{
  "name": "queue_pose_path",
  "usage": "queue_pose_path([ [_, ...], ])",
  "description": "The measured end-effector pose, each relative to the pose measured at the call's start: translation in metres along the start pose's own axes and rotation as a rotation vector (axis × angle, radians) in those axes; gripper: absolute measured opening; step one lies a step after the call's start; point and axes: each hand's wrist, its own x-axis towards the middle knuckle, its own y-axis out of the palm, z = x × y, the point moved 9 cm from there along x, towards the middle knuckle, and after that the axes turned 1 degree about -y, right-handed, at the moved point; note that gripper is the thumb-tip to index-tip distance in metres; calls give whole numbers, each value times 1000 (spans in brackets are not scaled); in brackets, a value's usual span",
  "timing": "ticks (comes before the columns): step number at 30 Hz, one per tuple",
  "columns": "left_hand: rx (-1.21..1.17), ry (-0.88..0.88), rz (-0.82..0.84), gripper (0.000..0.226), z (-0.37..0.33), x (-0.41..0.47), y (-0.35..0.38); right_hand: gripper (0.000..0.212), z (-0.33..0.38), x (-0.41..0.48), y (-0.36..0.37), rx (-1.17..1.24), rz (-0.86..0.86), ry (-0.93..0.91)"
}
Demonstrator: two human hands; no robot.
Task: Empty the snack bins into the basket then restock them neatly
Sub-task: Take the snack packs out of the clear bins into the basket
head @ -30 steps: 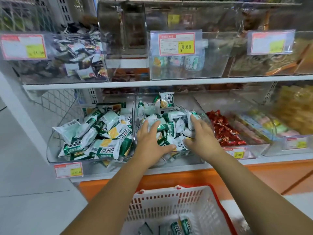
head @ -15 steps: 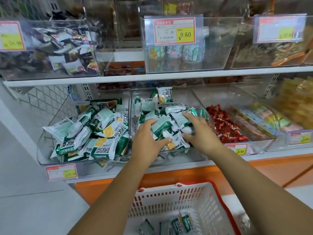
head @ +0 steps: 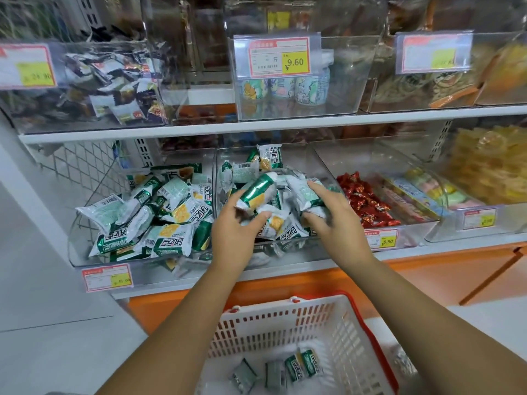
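Basket [head: 285, 309] sits below bin [head: 319, 161] of packets [head: 256, 191], candies [head: 365, 202] alongside.

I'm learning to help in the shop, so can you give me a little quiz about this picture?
1. True or false: the basket already holds a few snack packets.
2. The left hand and right hand reach into the middle bin. Which grips packets? A left only, B right only, C both.
3. Fill in: the candies right of that bin are ___.
Key: 1 true; 2 C; 3 red.
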Motion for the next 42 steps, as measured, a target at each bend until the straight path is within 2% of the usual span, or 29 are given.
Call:
queue_pose_path([
  [4,-122,70,-41,48,-18,-42,-19,57,28,-27,-27,131,-65,-10],
  [7,-98,89,-7,47,-12,-84,-25,58,36,-67,-23,213,-10,28],
  [10,15,-60,105,41,37,-114,-4,56,12,-113,10,232,99,149],
  [13,151,-316,284,30,123,-150,32,50,-40,-169,62,259,193,373],
  [16,311,-576,493,39,216,-198,62,43,-111,-243,113,277,292,670],
  [18,383,-672,608,46,265,-226,73,47,-160,-296,142,220,391,845],
  [20,413,-748,660,34,296,-245,75,51,-197,-337,161,169,451,980],
  [23,494,-835,700,55,330,-257,81,52,-232,-362,180,115,496,1083],
  [25,495,-876,700,40,347,-255,91,52,-254,-363,190,139,483,1100],
  [27,447,-908,677,34,354,-252,99,55,-264,-358,187,156,395,1126],
  [30,406,-957,633,48,374,-246,118,58,-276,-356,188,188,321,1199],
  [35,320,-984,631,51,389,-237,138,78,-279,-362,203,223,339,1212],
  [37,335,-939,617,59,395,-230,139,85,-276,-360,202,224,364,1189],
  [39,385,-885,646,57,387,-225,139,91,-276,-360,199,199,379,1209],
  [40,422,-853,655,56,383,-222,138,91,-275,-358,198,215,385,1219],
  [42,513,-756,673,57,371,-215,133,76,-277,-356,196,253,385,1212],
])
